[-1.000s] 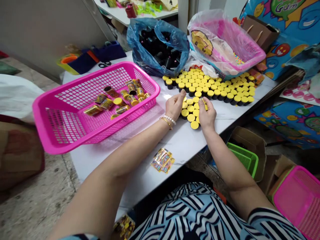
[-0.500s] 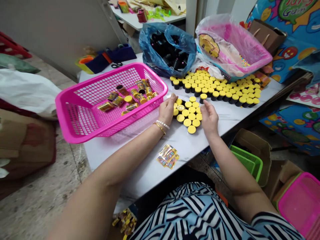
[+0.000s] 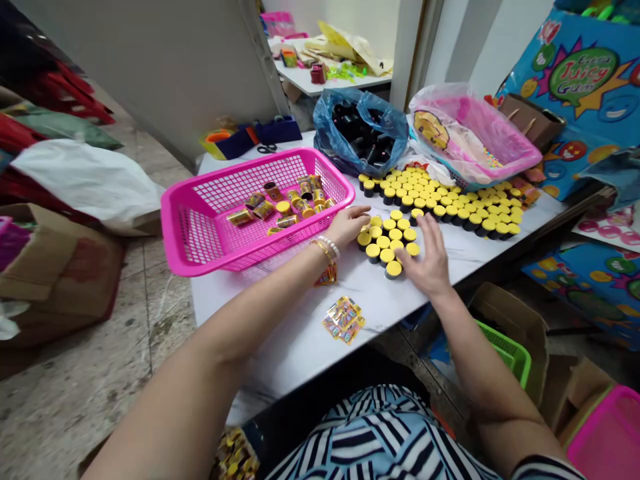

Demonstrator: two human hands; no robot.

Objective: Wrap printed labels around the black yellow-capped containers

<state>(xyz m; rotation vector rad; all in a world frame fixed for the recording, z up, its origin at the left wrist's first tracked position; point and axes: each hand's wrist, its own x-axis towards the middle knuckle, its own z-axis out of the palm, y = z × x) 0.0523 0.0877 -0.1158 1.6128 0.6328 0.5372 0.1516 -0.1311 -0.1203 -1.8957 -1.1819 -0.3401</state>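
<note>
A small cluster of black canisters with yellow lids (image 3: 385, 243) stands upright on the white table between my two hands. My left hand (image 3: 349, 227) is at the cluster's left edge, fingers stretched toward the lids and apart; the fingertips partly cover the nearest canisters. On the other side, my right hand (image 3: 429, 261) is open, its fingers spread along the cluster's right edge and its thumb by the lids. Shiny printed labels (image 3: 344, 319) lie in a loose pile in front. Another orange label piece (image 3: 327, 275) shows partly under my left wrist.
Left stands a pink basket (image 3: 200, 257) holding several wrapped canisters. Many yellow-lidded canisters (image 3: 450, 200) fill the table behind. Farther back are a blue bag (image 3: 330, 113) of black canisters and a bag-lined pink basin (image 3: 525, 157). Scissors (image 3: 267, 149) lie near the wall.
The view has shifted, so the scene sits lower and mostly farther right. My right hand has opened wider and come nearer along the cluster's right side. My left hand's fingers now reach over its left edge.
</note>
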